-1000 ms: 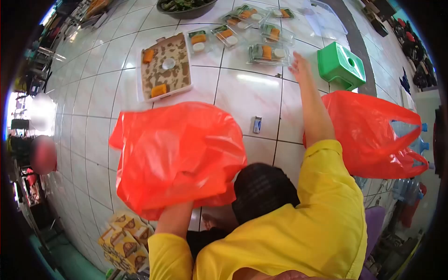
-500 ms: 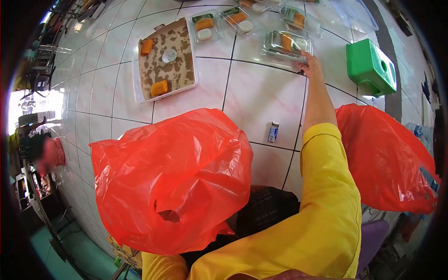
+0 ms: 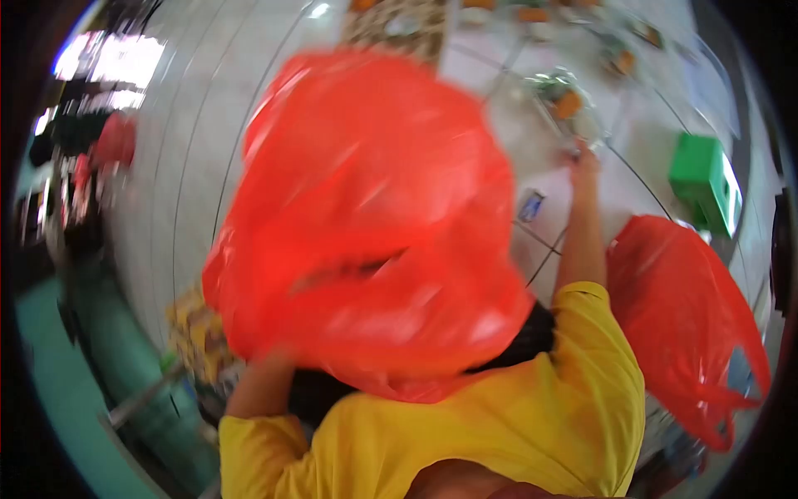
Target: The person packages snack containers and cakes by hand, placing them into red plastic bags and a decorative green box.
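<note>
My right hand grips the near edge of a clear plastic food box, with orange food and something green inside. The box looks tilted and is blurred by motion. A large red plastic bag fills the middle of the view in front of my body. My left forearm runs up to the bag's lower left side. The left hand itself is hidden by the bag, so its fingers do not show. A small blue and white box lies on the tiles between the bag and my right forearm.
Several more clear food boxes stand at the top. A box lined with brown spotted card is partly behind the bag. To the right are a green plastic stool and a second red bag. A patterned yellow object is at lower left.
My right hand has drawn the food box toward me, away from the others. The red bag has risen and spread, now covering part of the card-lined box. My view has shifted.
</note>
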The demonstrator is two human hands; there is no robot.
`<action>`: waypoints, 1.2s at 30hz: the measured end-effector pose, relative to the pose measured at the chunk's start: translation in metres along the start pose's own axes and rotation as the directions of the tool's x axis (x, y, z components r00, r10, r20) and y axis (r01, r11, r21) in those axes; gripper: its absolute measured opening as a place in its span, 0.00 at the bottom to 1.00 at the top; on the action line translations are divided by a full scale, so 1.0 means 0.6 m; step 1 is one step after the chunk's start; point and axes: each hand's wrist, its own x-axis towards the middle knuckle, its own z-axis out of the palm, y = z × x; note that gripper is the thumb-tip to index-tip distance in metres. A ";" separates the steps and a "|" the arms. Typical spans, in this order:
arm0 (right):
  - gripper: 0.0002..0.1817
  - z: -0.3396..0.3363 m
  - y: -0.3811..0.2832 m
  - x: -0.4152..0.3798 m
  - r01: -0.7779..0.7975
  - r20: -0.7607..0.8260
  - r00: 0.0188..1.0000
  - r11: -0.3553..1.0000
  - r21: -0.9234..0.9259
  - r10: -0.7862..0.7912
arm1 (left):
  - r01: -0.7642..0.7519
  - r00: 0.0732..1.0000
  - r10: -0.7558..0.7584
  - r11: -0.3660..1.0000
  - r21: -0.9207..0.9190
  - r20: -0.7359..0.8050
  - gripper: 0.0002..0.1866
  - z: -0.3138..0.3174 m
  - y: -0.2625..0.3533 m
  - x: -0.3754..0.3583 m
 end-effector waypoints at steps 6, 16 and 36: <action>0.17 -0.085 -0.055 0.003 -0.550 0.457 0.767 0.094 0.830 0.450 | 0.223 0.960 -0.078 0.797 0.561 -0.270 0.25 -0.161 -0.033 -0.130; 0.18 -0.189 -0.151 -0.028 -0.296 0.375 0.680 -0.232 0.927 0.630 | 0.257 0.621 -0.780 0.292 -0.921 -0.074 0.26 -0.174 -0.153 -0.249; 0.12 -0.569 -0.703 -0.073 -0.463 0.363 0.821 -0.142 0.875 -0.442 | -0.360 0.839 -0.446 -0.025 -0.933 -0.311 0.31 -0.243 -0.174 -0.317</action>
